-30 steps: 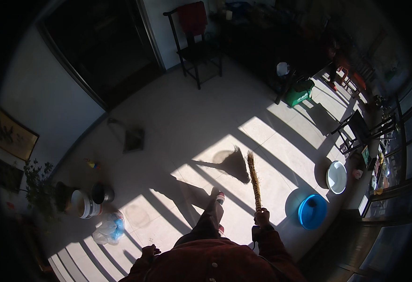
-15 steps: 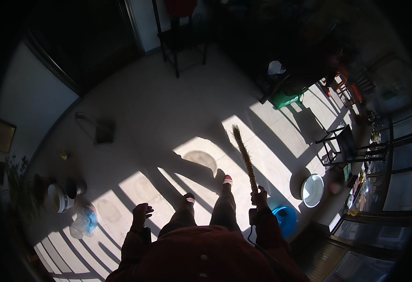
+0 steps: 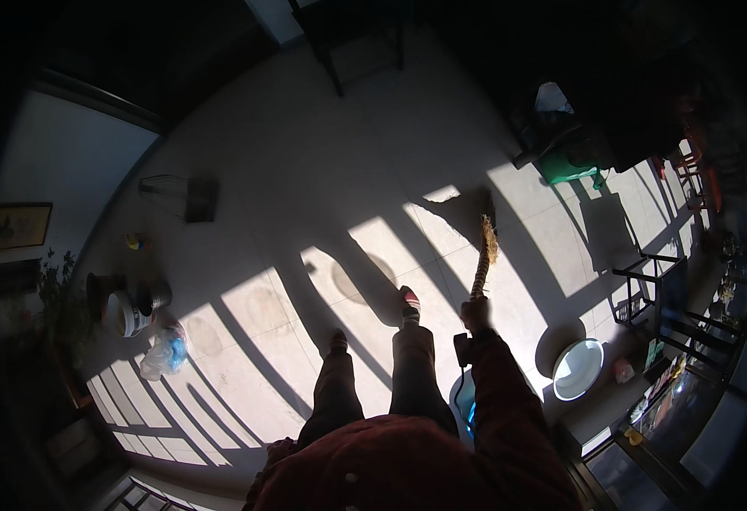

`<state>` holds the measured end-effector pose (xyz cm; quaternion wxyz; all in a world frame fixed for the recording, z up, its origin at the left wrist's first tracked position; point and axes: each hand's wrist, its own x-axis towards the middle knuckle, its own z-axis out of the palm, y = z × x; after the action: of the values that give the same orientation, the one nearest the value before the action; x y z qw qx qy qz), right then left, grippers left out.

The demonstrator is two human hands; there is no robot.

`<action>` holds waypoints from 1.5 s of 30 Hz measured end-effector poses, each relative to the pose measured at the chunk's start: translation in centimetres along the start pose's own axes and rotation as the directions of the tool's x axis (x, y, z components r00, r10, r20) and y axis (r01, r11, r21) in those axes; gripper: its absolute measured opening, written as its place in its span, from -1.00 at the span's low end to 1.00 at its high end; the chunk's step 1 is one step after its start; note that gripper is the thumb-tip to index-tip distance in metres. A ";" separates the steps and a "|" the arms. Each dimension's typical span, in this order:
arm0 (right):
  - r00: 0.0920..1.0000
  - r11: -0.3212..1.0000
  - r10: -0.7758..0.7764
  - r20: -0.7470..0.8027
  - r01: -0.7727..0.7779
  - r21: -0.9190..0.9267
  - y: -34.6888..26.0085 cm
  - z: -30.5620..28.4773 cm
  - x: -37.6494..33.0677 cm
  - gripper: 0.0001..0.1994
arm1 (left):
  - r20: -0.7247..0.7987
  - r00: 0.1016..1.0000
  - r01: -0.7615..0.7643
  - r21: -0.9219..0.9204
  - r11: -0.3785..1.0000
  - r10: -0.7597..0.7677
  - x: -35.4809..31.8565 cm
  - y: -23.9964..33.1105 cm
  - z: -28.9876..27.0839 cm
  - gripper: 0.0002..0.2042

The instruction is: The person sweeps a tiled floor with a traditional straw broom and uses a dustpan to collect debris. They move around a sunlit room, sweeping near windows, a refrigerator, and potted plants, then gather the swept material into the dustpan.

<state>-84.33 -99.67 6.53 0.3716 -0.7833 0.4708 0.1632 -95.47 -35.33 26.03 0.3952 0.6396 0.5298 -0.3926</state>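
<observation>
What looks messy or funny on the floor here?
A crumpled clear and blue plastic bag lies loose on the tiles beside some buckets near the wall. A small bright toy-like thing sits alone further up. The right hand holds a broom; nothing looks spilled.

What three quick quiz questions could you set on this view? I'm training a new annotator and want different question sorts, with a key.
1. True or false: the right hand grips the broom.
2. Which lies nearest the right hand: A) the white basin, B) the blue plastic bag, C) the dustpan?
3. Fill in: the broom's bristle end rests on the ____.

Key
1. True; the hand is closed round the handle.
2. A; the white basin sits on the floor to the person's right, while bag and dustpan lie far to the left.
3. Floor, at the edge of a sunlit patch.

The left hand is not in view.
</observation>
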 end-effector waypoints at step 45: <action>0.692 0.424 -0.354 0.629 0.718 -0.552 -12.4 10.4 -19.9 -0.61 | -0.008 0.976 -0.208 -0.333 0.920 0.218 3.0 -8.8 3.9 -0.72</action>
<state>-82.71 -76.27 16.92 0.1255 -0.9166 -0.0218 0.3790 -104.13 -36.71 20.95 0.5449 0.6121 0.5098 -0.2617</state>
